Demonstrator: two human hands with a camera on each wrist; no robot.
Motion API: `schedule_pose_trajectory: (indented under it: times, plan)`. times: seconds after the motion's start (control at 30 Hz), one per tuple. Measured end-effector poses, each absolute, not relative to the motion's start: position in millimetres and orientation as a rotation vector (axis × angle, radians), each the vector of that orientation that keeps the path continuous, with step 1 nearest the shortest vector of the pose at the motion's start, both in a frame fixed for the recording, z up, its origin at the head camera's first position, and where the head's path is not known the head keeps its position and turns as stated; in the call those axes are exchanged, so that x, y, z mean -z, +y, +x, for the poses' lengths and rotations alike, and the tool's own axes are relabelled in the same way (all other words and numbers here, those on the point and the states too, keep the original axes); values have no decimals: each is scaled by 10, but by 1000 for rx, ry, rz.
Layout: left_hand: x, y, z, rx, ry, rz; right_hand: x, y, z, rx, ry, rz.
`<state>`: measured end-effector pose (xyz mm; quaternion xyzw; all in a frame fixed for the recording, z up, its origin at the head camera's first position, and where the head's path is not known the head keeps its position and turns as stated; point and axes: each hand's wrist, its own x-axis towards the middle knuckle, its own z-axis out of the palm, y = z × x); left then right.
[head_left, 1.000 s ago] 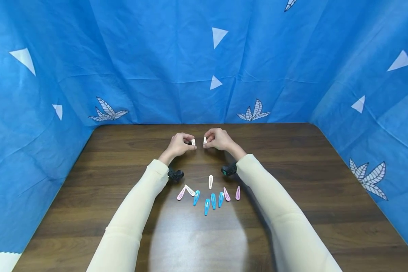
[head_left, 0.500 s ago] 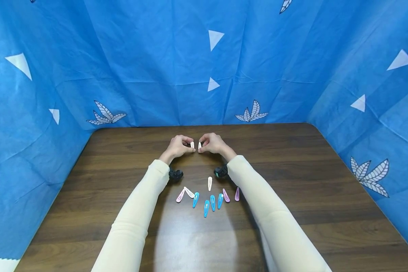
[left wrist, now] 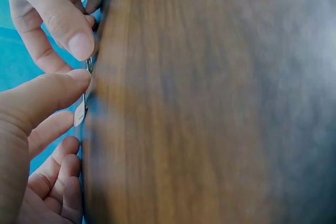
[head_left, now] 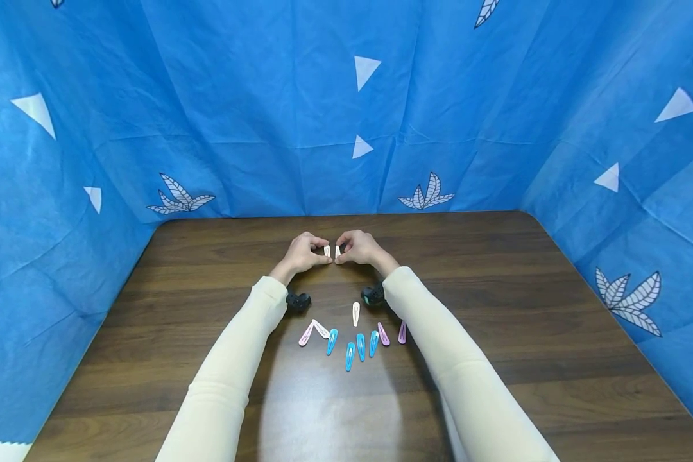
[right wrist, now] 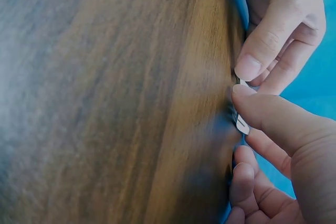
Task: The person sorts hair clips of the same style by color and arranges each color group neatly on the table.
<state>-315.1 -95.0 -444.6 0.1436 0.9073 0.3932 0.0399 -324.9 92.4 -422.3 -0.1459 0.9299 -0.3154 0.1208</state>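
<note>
Thumb and fingers of the left hand [head_left: 301, 253] pinch one white clip [head_left: 326, 251] at their tips; the right hand [head_left: 359, 248] pinches a second white clip [head_left: 337, 251] just beside it, long axes roughly parallel.

We hold both arms outstretched, the left arm [head_left: 222, 378] and the right arm [head_left: 459, 366] slanting inward, so that our left hand [head_left: 306, 251] and right hand [head_left: 360, 247] face each other, fingertips [head_left: 328, 260] close together. On each, thumb [left wrist: 47, 95] and forefinger [left wrist: 52, 132] are set in a pinch, while the other fingers [left wrist: 58, 179] curl loosely
</note>
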Motion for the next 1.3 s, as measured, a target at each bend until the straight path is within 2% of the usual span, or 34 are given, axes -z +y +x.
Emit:
schedule_pose_trajectory:
  times: [0.43,0.8,1.03,1.3]
  plan:
    - [4531,-976,-3118,-1290,2803,441,4255,916,-3233,950,2693,-398]
    - [4625,-1000,-3079,-1399,2882,501,4228,1062,-3157,1029,2635,-482]
    - [4649,-993,-3098,-1400,2885,553,4107,1241,-2860,1059,2671,-626]
    - [4653,-1000,-3102,-1357,2879,608,4031,1441,-2272,1001,2769,-816]
